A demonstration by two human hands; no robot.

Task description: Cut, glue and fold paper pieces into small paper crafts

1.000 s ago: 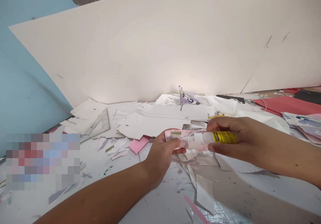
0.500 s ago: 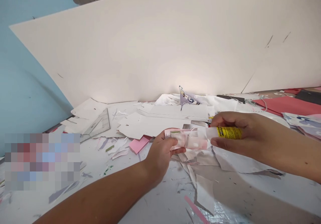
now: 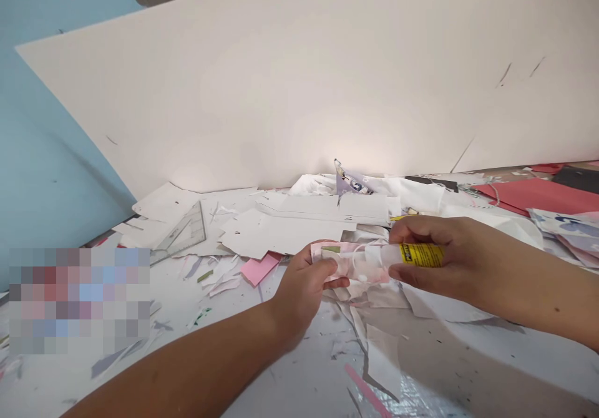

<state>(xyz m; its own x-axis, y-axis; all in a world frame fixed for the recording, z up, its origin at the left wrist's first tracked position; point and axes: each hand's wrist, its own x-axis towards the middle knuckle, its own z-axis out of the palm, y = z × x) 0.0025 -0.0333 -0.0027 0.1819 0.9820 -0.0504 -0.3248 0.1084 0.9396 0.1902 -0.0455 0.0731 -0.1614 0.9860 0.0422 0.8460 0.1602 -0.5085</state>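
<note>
Near the middle of the table, my left hand (image 3: 306, 281) pinches a small pale pink and white paper piece (image 3: 346, 268), thumb on top. An olive-green strip shows near its upper left edge. My right hand (image 3: 444, 249) is closed around a glue stick (image 3: 422, 255) with a yellow label and a whitish, see-through end. That end points left and lies over the right part of the paper piece; whether its tip touches the paper I cannot tell. White paper scraps lie just beneath both hands.
A clear set square (image 3: 185, 234) lies at the left by white card sheets (image 3: 281, 234). A pink paper piece (image 3: 259, 269) sits left of my hands. Red sheets (image 3: 543, 194) lie at the far right. A large white board (image 3: 299, 81) stands behind the table.
My right hand has shifted slightly left and down with the glue stick, whose end now reaches farther over the paper piece. My left hand has barely moved.
</note>
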